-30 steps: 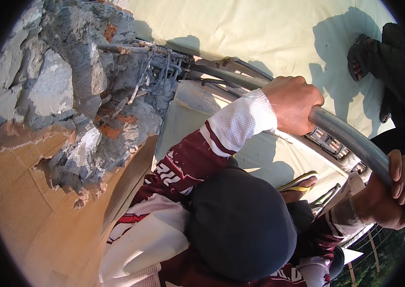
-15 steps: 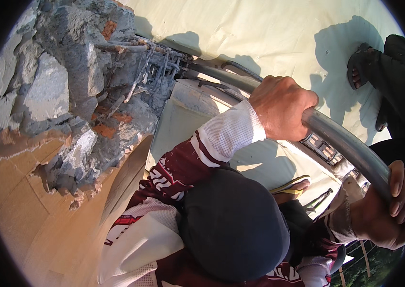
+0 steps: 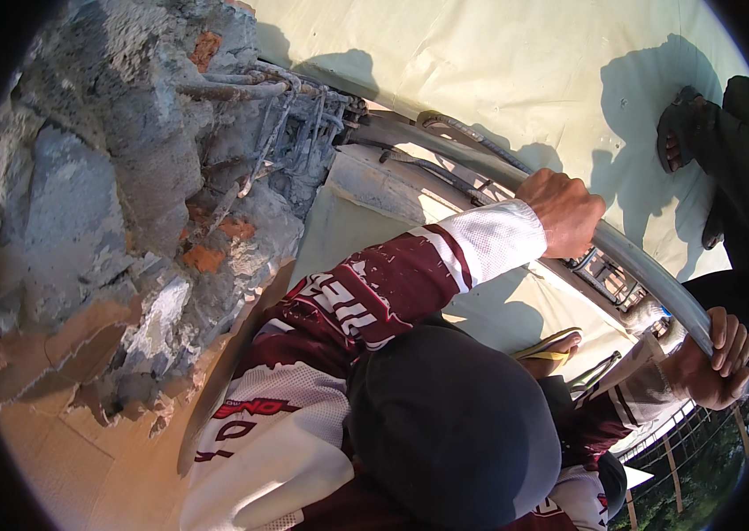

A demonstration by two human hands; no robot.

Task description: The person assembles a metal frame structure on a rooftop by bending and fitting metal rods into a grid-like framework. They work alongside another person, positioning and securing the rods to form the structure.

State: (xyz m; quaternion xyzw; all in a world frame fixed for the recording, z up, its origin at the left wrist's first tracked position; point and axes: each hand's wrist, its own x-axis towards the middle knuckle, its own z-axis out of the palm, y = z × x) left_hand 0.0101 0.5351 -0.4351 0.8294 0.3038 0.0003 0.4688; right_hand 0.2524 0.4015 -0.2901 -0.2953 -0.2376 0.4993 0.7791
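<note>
A long grey metal pipe (image 3: pixel 653 268) runs from the exposed steel bars (image 3: pixel 290 119) in broken concrete toward the lower right; it looks bowed in this wide view. My left hand (image 3: pixel 560 212) is closed around its middle, back of the hand uppermost. Near the pipe's right end, my right hand (image 3: pixel 710 358) is wrapped around it, fingertips showing. Both arms wear maroon and white sleeves. My dark-trousered knee (image 3: pixel 454 420) rises between the arms, and a foot in a yellow-edged flip-flop (image 3: pixel 556 347) shows past it. How the pipe's far end meets the bars is unclear.
Broken concrete with orange brick bits (image 3: pixel 203 258) fills the left, above tan tiles (image 3: pixel 56 460). Several dark bars (image 3: pixel 445 173) lie near the pipe. Pale sheeting (image 3: pixel 498 53) spreads across the top. Another person's sandalled foot (image 3: pixel 675 146) stands at right. Greenery (image 3: pixel 702 460) shows lower right.
The view has shifted slightly. My left hand has moved right and a little lower with the pipe; my right hand appears slightly farther left and higher. Both grips hold.
</note>
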